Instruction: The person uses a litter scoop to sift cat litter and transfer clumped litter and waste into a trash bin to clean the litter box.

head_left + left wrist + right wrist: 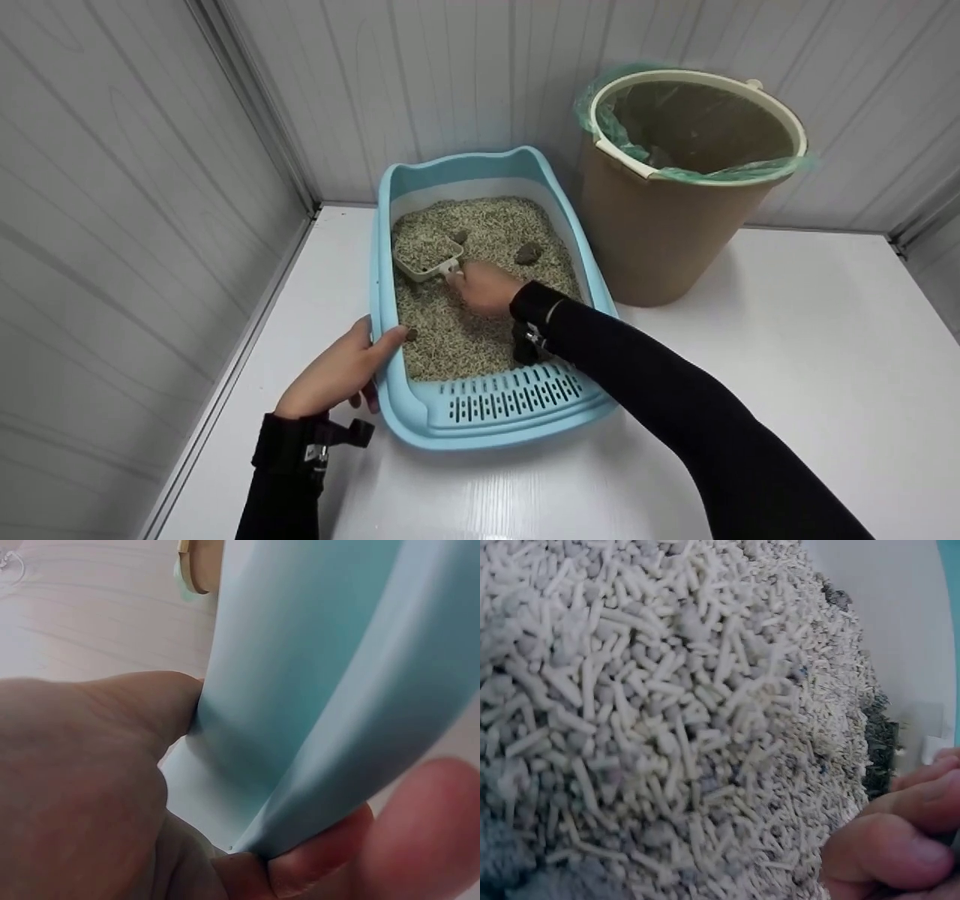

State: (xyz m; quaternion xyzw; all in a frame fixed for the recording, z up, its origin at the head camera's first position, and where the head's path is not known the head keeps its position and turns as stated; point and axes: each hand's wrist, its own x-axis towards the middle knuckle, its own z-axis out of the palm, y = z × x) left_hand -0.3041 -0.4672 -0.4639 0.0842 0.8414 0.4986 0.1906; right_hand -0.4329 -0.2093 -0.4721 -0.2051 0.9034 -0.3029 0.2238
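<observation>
A blue litter box [381,255] holds pale pellet litter [457,352]. My left hand [337,379] grips its left rim; the left wrist view has the thumb on the inner side and fingers curled under the edge [352,735]. In my right hand [486,289] is the handle of a pale litter scoop [431,274], heaped with litter at the box's left side. One dark clump [528,253] lies right of the scoop, another [459,236] just behind it. A small dark piece [411,334] sits by my left thumb. The right wrist view shows litter beside my curled fingers [889,847].
A tall brown bin [645,232] lined with a green bag [735,175] stands behind and right of the box. Slots pierce the box's front ledge [517,431]. Grey panel walls [465,75] rise at the back and left of the white surface [810,360].
</observation>
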